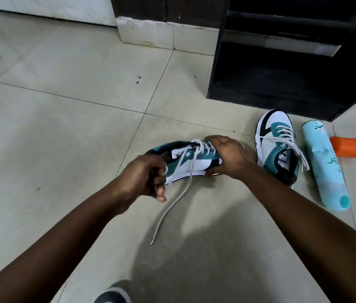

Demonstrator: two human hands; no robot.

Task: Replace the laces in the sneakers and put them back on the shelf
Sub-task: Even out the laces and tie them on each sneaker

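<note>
PUMA on tongue label of laced sneaker point(278, 145), flat on floor tiles point(63, 132) before dark shelf unit point(282, 68). Beside it: teal spray can point(323, 165) lying down, lettering unreadable; orange cap point(349, 147). Second sneaker point(196, 160) gripped at toe by right hand point(227, 158). Left hand point(144, 180) curled on white lace point(179, 193).

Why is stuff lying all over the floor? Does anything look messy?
A bit. A light blue spray can lies tipped over on the floor, its orange cap off beside it. One lace trails loose from the sneaker being held.
</note>
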